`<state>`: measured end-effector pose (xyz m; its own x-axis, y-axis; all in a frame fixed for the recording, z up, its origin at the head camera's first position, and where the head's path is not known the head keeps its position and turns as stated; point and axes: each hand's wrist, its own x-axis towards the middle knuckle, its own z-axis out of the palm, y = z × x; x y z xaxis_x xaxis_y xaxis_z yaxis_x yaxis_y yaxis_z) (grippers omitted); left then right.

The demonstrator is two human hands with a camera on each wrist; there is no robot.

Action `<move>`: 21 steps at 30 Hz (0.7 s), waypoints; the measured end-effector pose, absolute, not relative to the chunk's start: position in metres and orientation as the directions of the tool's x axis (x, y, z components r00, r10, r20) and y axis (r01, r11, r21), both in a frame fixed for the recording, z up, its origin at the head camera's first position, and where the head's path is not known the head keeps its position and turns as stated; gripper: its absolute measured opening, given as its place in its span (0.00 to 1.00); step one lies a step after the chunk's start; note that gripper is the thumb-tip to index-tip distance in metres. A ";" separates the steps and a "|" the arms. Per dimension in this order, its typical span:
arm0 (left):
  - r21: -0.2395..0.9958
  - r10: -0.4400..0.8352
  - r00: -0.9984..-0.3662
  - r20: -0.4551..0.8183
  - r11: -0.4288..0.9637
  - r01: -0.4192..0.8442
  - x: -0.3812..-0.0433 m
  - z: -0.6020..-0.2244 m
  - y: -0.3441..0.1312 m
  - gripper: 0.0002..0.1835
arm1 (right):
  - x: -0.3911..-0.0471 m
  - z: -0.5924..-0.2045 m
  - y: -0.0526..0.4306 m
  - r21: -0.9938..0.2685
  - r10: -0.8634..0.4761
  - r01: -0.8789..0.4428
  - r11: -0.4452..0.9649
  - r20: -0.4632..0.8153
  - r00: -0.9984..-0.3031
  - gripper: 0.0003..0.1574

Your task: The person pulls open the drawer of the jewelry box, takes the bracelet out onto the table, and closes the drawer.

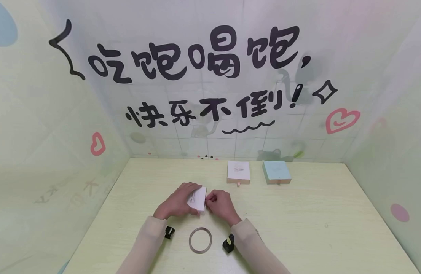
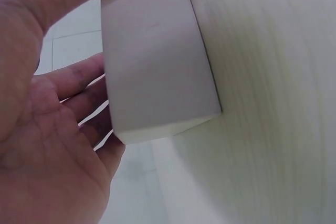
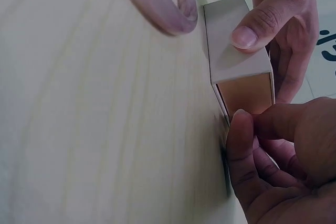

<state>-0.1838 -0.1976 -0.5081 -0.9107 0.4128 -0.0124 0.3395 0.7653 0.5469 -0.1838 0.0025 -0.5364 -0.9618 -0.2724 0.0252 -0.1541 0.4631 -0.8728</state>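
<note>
White box (image 1: 198, 199): in front of the person near the middle of the table (image 1: 299, 220), lettered face up, its tan end turned toward the right hand; whether it touched the table or hung just above it could not be told.
Left hand (image 1: 179, 201): gripped the box, thumb on the near side and fingers on the far side, the palm apart from it.
Right hand (image 1: 221, 204): thumb and forefinger pinched the box at its tan end, the other fingers curled in; exactly what part lay between the fingertips was hidden.
Ring (image 1: 190, 240): mauve-grey, flat on the table, nearer the person than the box and between the two forearms.
Back of the table: a second white box (image 1: 238, 171) stood beside a pale blue box (image 1: 277, 171), a gap between them, each with a small tab at the front.
Sleeves: both pale, the left sleeve (image 1: 142, 243) and right sleeve (image 1: 258, 243) each with a black device at its inner side.
Backdrop (image 1: 183, 148): whitish, with large black lettering (image 1: 214, 101) and pink hearts.
</note>
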 end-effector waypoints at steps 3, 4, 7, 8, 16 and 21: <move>0.519 0.420 -0.907 -0.027 0.782 0.346 -0.184 -0.506 -0.198 0.51 | -0.184 -0.536 0.003 -0.865 -0.280 -0.169 0.472 0.035 -0.959 0.04; 0.510 0.424 -0.905 -0.031 0.785 0.351 -0.185 -0.505 -0.198 0.52 | -0.184 -0.536 0.003 -0.865 -0.282 -0.166 0.474 0.029 -0.959 0.04; 0.488 0.443 -0.896 -0.037 0.790 0.371 -0.184 -0.503 -0.199 0.52 | -0.185 -0.535 0.006 -0.861 -0.305 -0.184 0.473 0.036 -0.952 0.02; 0.480 0.450 -0.892 -0.036 0.791 0.379 -0.184 -0.503 -0.199 0.53 | -0.184 -0.535 0.006 -0.860 -0.314 -0.186 0.475 0.032 -0.949 0.02; 0.435 0.480 -0.877 0.022 0.785 0.441 -0.180 -0.499 -0.205 0.61 | -0.184 -0.525 0.016 -0.820 -0.389 -0.262 0.509 0.052 -0.920 0.08; 0.516 0.400 -0.916 0.023 0.780 0.354 -0.175 -0.500 -0.210 0.63 | -0.187 -0.519 0.022 -0.810 -0.404 -0.297 0.506 0.082 -0.911 0.19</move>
